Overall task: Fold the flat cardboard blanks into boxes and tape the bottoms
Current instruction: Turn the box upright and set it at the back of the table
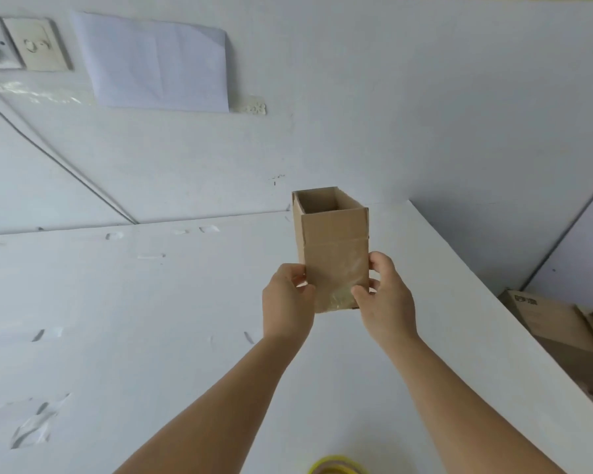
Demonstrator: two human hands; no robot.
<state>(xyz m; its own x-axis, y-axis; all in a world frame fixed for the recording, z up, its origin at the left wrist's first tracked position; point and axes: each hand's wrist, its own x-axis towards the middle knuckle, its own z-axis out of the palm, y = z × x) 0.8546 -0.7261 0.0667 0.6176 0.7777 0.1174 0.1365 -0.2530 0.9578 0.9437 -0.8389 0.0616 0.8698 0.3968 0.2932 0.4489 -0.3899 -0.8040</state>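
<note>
Both hands are gripping the box: left hand (288,299) and right hand (382,295) are pinching the box (332,254) near its taped bottom, keeping it upright over the counter (151,319), probably for setting down.

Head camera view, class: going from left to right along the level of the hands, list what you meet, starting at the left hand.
left hand → small cardboard box, gripped at its taped lower end → right hand → white table's right edge → large cardboard box beyond the table.

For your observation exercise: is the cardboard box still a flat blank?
No: the cardboard box stands opened up with its top open, held between the left hand and right hand.
</note>
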